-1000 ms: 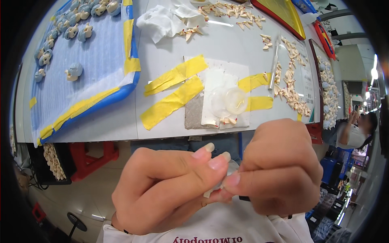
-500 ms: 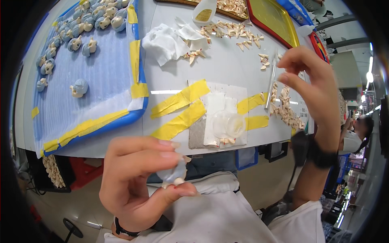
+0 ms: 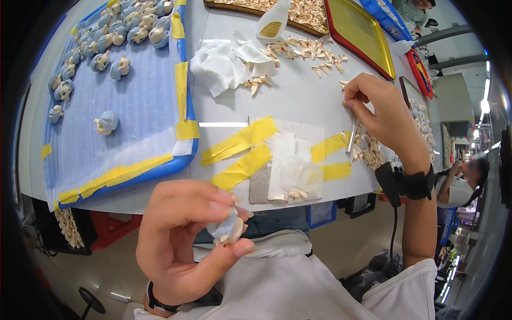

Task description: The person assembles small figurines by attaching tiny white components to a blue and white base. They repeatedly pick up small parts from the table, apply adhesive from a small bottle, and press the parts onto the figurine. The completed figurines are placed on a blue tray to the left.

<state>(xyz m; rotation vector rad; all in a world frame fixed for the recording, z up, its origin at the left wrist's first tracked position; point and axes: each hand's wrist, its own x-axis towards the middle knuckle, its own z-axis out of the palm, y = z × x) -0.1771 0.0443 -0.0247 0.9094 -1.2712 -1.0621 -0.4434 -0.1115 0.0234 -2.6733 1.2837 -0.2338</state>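
Observation:
My left hand point(image 3: 186, 242) is held close to my chest, below the table edge, fingers closed on a small pale blue and cream figurine point(image 3: 226, 230). My right hand point(image 3: 381, 114) is stretched out over the right side of the white table point(image 3: 298, 101), pinching a thin silver tool point(image 3: 352, 136) that points down toward a pile of small cream pieces point(image 3: 368, 152). A black band sits on the right wrist. A clear round dish point(image 3: 300, 175) rests on a white pad taped down with yellow tape point(image 3: 242, 154) between the two hands.
A blue foam-lined tray point(image 3: 133, 101) with several blue figurines lies at the left. White tissue point(image 3: 224, 64), a small bottle point(image 3: 273, 21), scattered cream pieces and red-rimmed trays point(image 3: 362, 32) lie at the back. Another person point(image 3: 464, 181) sits at far right.
The two hands were together at my chest; the right hand has moved away up to the table's right side and holds the silver tool. The left hand stays low with the figurine.

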